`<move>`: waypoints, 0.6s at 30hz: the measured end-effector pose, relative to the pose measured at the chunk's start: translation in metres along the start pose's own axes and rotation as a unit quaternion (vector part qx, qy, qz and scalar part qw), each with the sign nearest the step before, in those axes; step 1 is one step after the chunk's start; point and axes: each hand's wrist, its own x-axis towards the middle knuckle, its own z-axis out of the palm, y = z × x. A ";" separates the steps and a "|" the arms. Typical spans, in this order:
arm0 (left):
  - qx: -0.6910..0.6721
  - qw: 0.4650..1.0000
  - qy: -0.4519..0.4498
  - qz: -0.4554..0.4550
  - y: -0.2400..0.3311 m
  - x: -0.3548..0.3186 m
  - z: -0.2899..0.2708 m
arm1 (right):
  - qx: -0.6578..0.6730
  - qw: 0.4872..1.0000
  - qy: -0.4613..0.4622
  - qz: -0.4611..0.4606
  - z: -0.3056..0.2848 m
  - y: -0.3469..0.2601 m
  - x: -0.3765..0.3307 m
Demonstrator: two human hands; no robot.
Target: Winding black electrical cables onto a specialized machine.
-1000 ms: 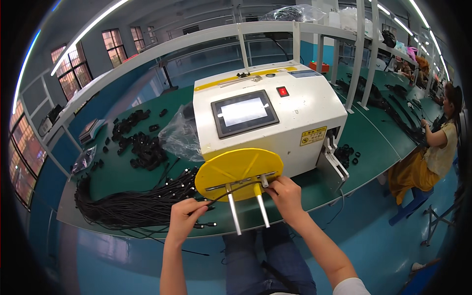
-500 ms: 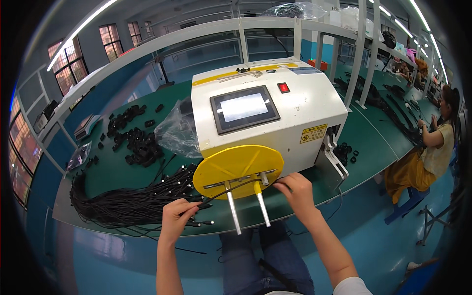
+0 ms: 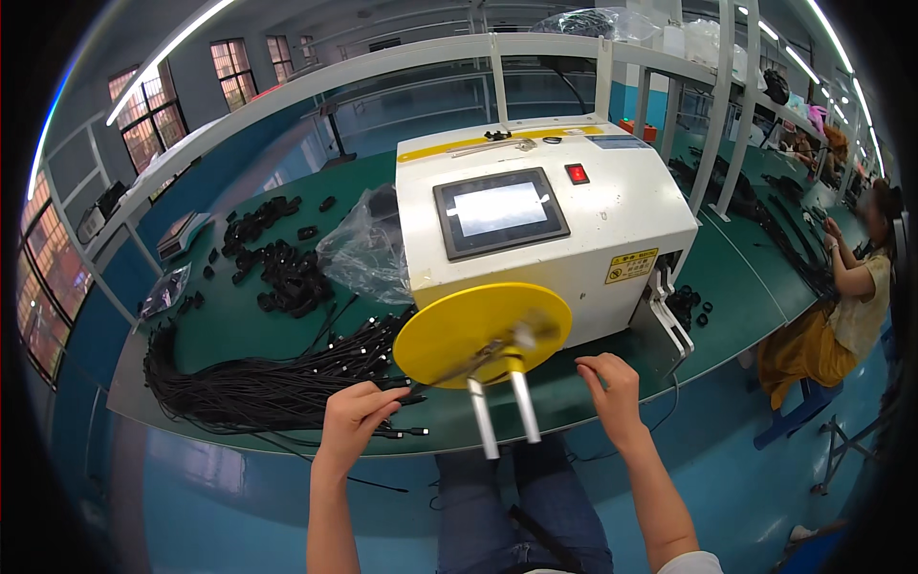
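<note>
The winding step was judged to be under way: the centre of the yellow disc [image 3: 454, 323] was blurred, consistent with rotation. The left hand [image 3: 354, 417] pinched a black cable [image 3: 417, 387] just beside the disc's left edge; its run across the metal posts [image 3: 484, 421] could not be made out. The right hand [image 3: 613, 396] stood apart from the disc's right edge, thumb and fingers parted, holding nothing visible. Completing and removing this coil were judged outstanding. The cable bundle [image 3: 244, 390], uncoiled, lay along the front edge of the table [image 3: 228, 335], toward its left corner.
</note>
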 end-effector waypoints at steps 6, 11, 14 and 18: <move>0.029 0.998 0.037 0.040 0.031 -0.012 -0.010 | -0.003 1.000 -0.018 0.005 0.000 0.008 -0.009; 0.030 0.997 0.045 0.058 0.046 -0.015 -0.002 | -0.003 0.999 -0.035 0.021 0.002 0.008 -0.014; 0.050 0.995 0.049 0.065 0.057 -0.014 0.005 | -0.010 0.999 -0.043 0.020 0.001 0.009 -0.018; 0.118 0.986 0.046 0.107 0.076 -0.009 0.012 | -0.008 0.999 -0.048 0.013 0.004 0.009 -0.020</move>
